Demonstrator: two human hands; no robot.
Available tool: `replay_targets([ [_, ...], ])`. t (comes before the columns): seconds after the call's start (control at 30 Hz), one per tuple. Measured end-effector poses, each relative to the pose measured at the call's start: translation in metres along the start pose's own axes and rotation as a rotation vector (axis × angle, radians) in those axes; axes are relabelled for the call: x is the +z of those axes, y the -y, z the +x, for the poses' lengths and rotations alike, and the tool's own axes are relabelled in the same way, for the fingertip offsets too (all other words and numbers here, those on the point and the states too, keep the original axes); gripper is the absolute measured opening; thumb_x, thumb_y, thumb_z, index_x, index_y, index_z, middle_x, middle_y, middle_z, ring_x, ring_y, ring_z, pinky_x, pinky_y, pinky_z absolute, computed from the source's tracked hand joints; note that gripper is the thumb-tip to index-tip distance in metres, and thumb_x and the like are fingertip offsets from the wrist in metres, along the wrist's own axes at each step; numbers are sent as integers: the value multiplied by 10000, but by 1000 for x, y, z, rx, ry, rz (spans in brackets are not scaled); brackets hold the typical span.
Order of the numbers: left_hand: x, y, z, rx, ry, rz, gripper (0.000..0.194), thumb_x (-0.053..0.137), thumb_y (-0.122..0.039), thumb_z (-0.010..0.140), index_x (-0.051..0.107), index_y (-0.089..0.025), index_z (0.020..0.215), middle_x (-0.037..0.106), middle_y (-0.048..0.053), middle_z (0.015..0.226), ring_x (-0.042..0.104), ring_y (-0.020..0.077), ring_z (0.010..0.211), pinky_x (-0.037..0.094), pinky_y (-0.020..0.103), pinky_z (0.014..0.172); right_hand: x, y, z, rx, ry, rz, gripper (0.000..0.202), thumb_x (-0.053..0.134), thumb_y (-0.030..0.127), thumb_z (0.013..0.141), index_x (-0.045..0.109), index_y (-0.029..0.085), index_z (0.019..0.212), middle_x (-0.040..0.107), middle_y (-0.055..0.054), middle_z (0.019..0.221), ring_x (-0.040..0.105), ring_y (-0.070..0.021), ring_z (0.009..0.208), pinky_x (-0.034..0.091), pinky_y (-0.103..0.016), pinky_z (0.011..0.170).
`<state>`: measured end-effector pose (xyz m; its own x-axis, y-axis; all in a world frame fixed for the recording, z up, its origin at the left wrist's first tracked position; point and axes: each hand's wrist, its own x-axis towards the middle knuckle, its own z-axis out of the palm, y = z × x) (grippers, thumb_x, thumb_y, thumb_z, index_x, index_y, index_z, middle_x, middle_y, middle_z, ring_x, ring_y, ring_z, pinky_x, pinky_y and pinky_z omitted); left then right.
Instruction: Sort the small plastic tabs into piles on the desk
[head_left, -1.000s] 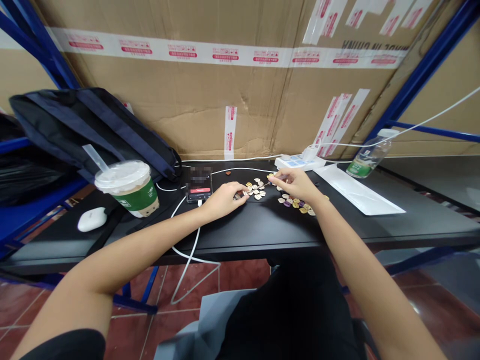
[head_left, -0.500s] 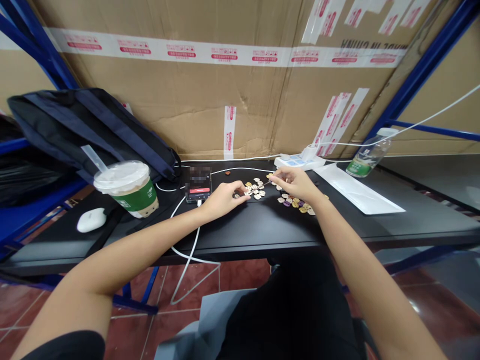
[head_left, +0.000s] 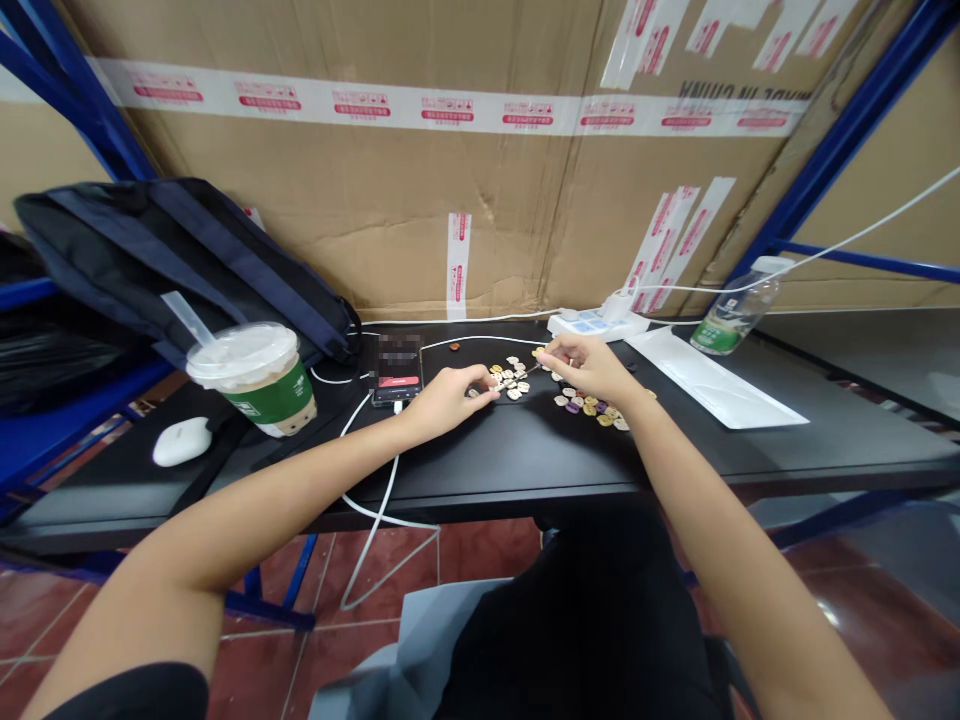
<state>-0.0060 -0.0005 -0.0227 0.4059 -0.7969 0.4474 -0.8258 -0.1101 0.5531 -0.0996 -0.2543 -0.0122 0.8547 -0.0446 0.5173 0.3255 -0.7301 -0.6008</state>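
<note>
Now | left hand (head_left: 444, 400) fingers curled on flat glossy charms (head_left: 510, 378); right hand (head_left: 589, 366) pinches thin stick (head_left: 530, 367)

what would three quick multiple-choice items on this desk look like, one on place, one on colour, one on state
1. Where does the lidded drink cup stand?
A. left of the phone
B. right of the bottle
C. on the floor
2. What colour is the computer mouse?
A. black
B. white
C. red
3. How does the plastic bottle sit?
A. upright
B. lying on its side
C. inside the bag

1 A, the cup is on the table left of the phone; 2 B, the mouse is white; 3 B, the bottle lies tipped over.
</note>
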Motion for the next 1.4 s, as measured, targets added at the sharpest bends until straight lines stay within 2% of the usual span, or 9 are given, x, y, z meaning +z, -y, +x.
replay_targets([
  [0.13, 0, 0, 0, 20, 32, 26, 114, 626, -289, 934, 676, -212, 1001, 753, 5, 1043, 703, 178, 987, 515, 288, 906, 0, 2, 0, -2, 0, -40, 374, 634, 538, 874, 661, 178, 779, 601, -21, 693, 473, -125, 587, 380, -286, 570],
  [0.3, -2, 0, 1, 35, 13, 113, 99, 601, -254, 946, 660, -217, 1015, 749, 4, 1074, 701, 190, 1023, 509, 302, 920, 0, 2, -1, 6, -10, -66, 335, 640, 499, 873, 668, 180, 775, 623, -24, 715, 487, -125, 601, 389, -286, 585],
  [0.57, -10, -3, 2, -34, -51, 292, 112, 544, -243, 959, 647, -202, 979, 746, 20, 955, 711, 202, 887, 511, 318, 844, 0, 4, -1, 38, -20, -31, 319, 654, 481, 858, 654, 175, 766, 624, -22, 712, 498, -122, 596, 394, -283, 583],
  [0.87, -15, -12, 2, -39, 27, 485, 110, 509, -190, 949, 608, -187, 995, 735, 44, 930, 704, 227, 867, 501, 342, 821, 0, 9, 0, 27, -25, -2, 337, 649, 493, 857, 635, 178, 737, 607, -21, 696, 496, -125, 600, 392, -286, 585],
  [1.1, -14, -7, 1, -93, 71, 543, 184, 439, -220, 989, 604, -180, 1061, 733, 47, 890, 709, 239, 817, 510, 344, 787, 1, 8, -1, 14, 4, 15, 347, 656, 524, 859, 668, 187, 781, 620, -29, 729, 468, -123, 594, 370, -290, 564],
  [1.27, -12, -1, 0, -115, 87, 537, 219, 419, -239, 999, 612, -190, 1091, 743, 62, 987, 717, 254, 894, 524, 364, 827, 0, 8, -1, 33, -66, 34, 335, 659, 512, 862, 637, 188, 781, 589, -12, 683, 451, -115, 567, 364, -283, 549],
  [1.4, -12, 0, 0, -95, 74, 476, 259, 378, -167, 986, 625, -182, 1065, 727, 75, 1061, 692, 241, 1006, 524, 370, 901, 0, 8, -1, 28, -67, 25, 317, 667, 487, 856, 633, 183, 772, 612, -19, 701, 495, -123, 598, 386, -282, 566],
])
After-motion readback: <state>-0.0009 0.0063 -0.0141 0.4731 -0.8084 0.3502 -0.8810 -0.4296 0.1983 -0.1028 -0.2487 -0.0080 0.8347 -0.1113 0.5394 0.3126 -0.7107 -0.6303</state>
